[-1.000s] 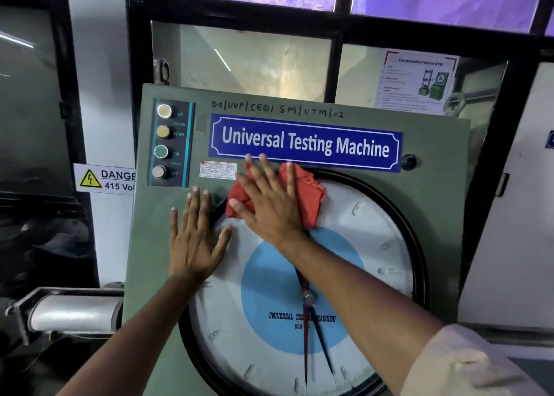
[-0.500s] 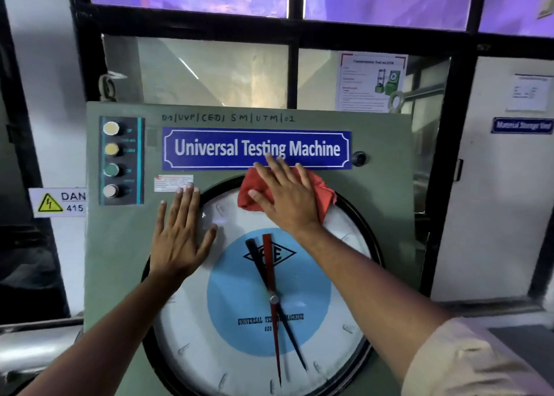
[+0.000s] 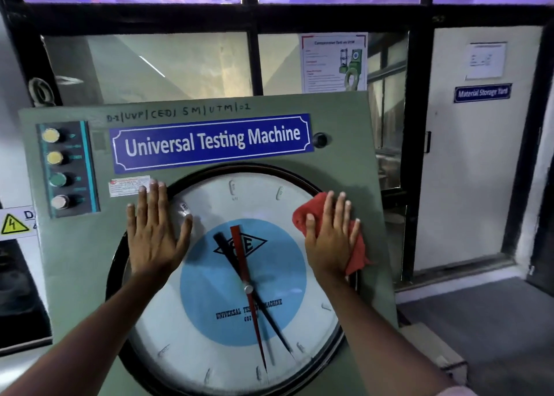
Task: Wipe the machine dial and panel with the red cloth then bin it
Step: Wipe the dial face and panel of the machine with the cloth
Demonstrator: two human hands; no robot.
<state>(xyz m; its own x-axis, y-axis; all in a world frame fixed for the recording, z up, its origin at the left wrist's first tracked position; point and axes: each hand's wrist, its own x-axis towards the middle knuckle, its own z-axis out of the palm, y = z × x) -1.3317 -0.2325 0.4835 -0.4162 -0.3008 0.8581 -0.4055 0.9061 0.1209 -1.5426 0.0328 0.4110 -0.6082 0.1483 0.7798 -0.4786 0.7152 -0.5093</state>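
flat under right fingers (image 3: 338,213), red cloth (image 3: 356,248), dial's (image 3: 233,362) right rim

Red cloth (image 3: 355,254); white dial (image 3: 209,356), blue centre; green panel (image 3: 75,245).

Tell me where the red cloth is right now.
Head view: the red cloth is under the right hand, pressed on the dial's upper-right rim.

Red cloth (image 3: 355,247) bunched, pressed flat on the dial's right rim. Dial (image 3: 230,278): large round white face, light blue centre, black rim, 2 needles. Grey-green panel (image 3: 75,263) upright around it.
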